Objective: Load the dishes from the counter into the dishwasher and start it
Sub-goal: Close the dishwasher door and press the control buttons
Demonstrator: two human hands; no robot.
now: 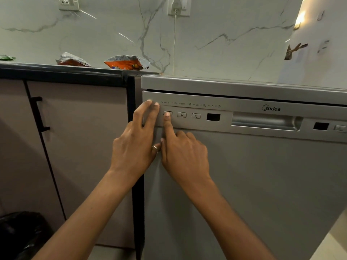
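1. The dishwasher (244,175) is seen shut, its contents hidden. Its leftmost button (165,112) is pressed by the straight index finger of the right hand (185,152), and nothing is grasped.
2. Above and left of that fingertip, snack packets (126,62) are laid on the counter (62,69).
3. Just left of it, the left hand (135,141) is rested straight-fingered on the panel corner, released.

The dishwasher (244,175) stands right of the cabinet (75,147), with snack packets (126,62) on the counter (56,72) above it.

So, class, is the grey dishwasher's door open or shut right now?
Shut: the grey metal dishwasher door stands upright against the machine, with only a thin dark seam under the top panel.
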